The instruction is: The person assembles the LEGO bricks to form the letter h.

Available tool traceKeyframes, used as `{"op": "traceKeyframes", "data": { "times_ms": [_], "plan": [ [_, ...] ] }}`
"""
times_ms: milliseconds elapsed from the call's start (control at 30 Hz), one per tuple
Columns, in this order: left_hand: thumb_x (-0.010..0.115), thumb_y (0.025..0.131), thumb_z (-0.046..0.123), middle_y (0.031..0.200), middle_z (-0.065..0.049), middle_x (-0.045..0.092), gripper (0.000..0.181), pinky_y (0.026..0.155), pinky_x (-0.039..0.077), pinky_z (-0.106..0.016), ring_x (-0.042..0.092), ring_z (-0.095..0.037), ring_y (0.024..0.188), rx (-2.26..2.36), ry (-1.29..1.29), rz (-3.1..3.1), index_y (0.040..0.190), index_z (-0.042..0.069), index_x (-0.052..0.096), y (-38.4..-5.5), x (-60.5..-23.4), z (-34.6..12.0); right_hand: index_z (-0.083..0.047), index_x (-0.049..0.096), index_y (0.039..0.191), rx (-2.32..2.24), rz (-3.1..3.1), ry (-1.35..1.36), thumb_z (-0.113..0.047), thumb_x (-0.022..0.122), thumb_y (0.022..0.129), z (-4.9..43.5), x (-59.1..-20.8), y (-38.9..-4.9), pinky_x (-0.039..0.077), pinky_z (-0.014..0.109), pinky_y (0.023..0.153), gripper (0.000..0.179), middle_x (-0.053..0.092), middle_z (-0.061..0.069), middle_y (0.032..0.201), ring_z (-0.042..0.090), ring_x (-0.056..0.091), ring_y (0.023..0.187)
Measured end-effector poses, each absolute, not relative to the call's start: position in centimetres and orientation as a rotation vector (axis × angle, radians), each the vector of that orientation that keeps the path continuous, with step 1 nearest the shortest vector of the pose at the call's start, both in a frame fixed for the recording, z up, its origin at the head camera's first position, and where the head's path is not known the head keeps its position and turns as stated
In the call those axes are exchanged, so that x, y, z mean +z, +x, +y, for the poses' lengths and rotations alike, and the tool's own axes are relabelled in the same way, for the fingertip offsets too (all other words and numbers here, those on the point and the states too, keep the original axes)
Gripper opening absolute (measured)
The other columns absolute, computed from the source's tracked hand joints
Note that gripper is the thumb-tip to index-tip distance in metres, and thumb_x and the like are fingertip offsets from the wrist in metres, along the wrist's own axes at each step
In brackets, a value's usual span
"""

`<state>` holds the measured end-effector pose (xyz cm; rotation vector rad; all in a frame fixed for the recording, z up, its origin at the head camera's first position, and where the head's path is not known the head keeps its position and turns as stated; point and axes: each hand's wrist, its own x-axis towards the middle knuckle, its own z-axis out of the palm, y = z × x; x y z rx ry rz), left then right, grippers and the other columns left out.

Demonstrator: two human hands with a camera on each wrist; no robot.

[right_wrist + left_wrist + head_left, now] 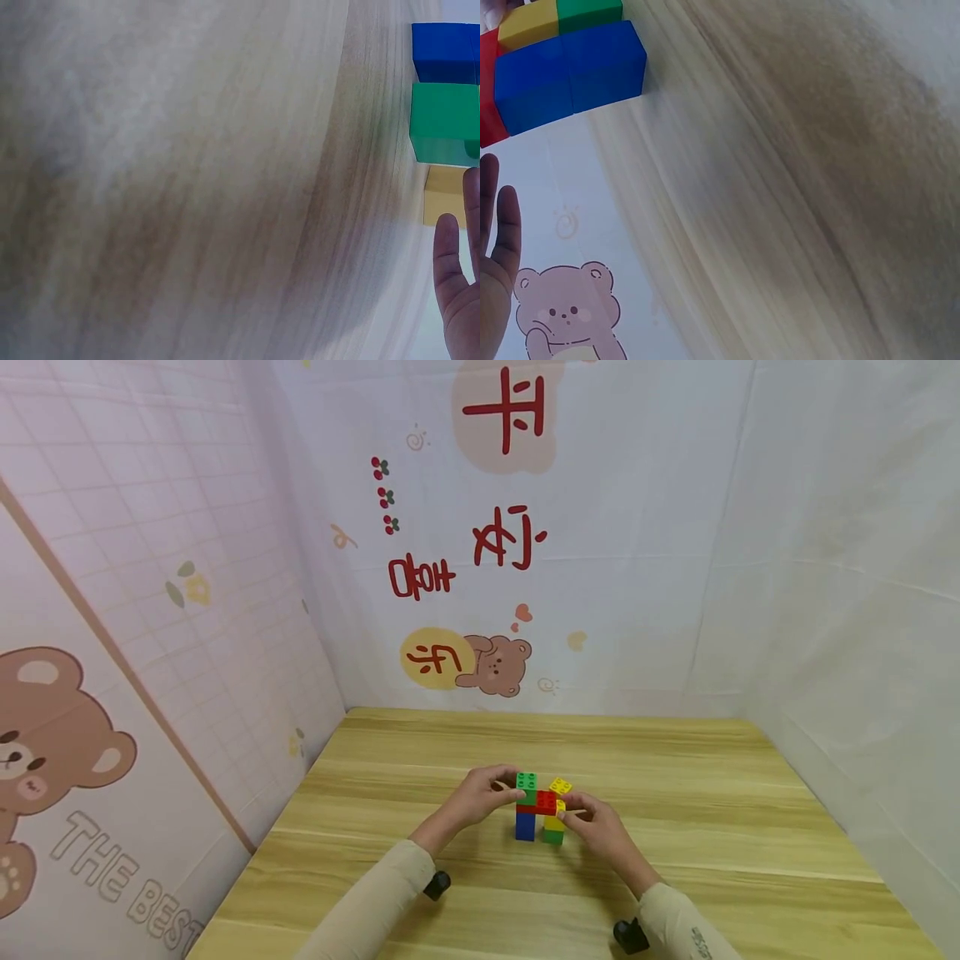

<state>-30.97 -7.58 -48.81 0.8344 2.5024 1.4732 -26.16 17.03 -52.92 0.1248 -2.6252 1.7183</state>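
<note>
In the head view, two short block columns are bridged by a red block (546, 802). The left column has stacked blue blocks (570, 79), with a green block (527, 782) above the red one. The right column has a yellow block (553, 822) over another green block (553, 838). My left hand (480, 795) holds the upper green block from the left, thumb in front. My right hand (602, 832) pinches the right column around the yellow block, near the red one; its exact contact is partly hidden. Another yellow block (560, 786) is behind the right column.
The blocks stand on a wood-grain table (675, 777). Printed white cloth (630, 527) encloses its back and sides. Black devices (437, 885) are at both wrists, close to the sleeves.
</note>
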Motion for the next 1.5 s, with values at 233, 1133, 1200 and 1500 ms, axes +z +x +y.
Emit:
{"op": "traceKeyframes", "data": {
  "times_ms": [233,1133,1200,1500],
  "plan": [
    [0.068,0.096,0.032,0.105,0.007,0.065,0.029,0.09,0.049,-0.035,0.059,-0.017,0.102,1.425,0.849,2.533,0.12,0.017,0.069,-31.1,-48.3,-7.3,-0.011,0.067,0.119,1.716,-2.619,0.116,-0.025,0.07,0.095,17.2,-52.8,-26.3,0.053,0.04,0.086,0.028,0.066,0.006,0.113,0.022,0.063,0.099],
    [0.069,0.094,0.033,0.108,0.01,0.067,0.034,0.088,0.049,-0.032,0.06,-0.01,0.102,1.514,0.78,2.516,0.124,0.018,0.067,-31.0,-49.9,-7.0,-0.008,0.066,0.121,1.727,-2.596,0.138,-0.025,0.069,0.095,17.2,-53.1,-26.3,0.054,0.04,0.085,0.031,0.066,0.008,0.114,0.021,0.064,0.098],
    [0.069,0.094,0.034,0.107,0.01,0.067,0.032,0.088,0.049,-0.032,0.059,-0.01,0.101,1.509,0.768,2.517,0.122,0.018,0.068,-31.0,-50.0,-7.0,-0.007,0.067,0.12,1.727,-2.595,0.14,-0.025,0.069,0.095,17.3,-53.0,-26.3,0.054,0.04,0.085,0.031,0.066,0.007,0.113,0.021,0.064,0.097],
    [0.071,0.093,0.033,0.106,0.01,0.067,0.029,0.088,0.049,-0.033,0.059,-0.011,0.101,1.514,0.741,2.513,0.119,0.018,0.07,-31.0,-50.3,-7.0,-0.008,0.068,0.118,1.689,-2.641,0.166,-0.025,0.071,0.094,17.6,-52.7,-26.5,0.055,0.039,0.083,0.029,0.068,0.005,0.113,0.021,0.064,0.098]
  ]
}}
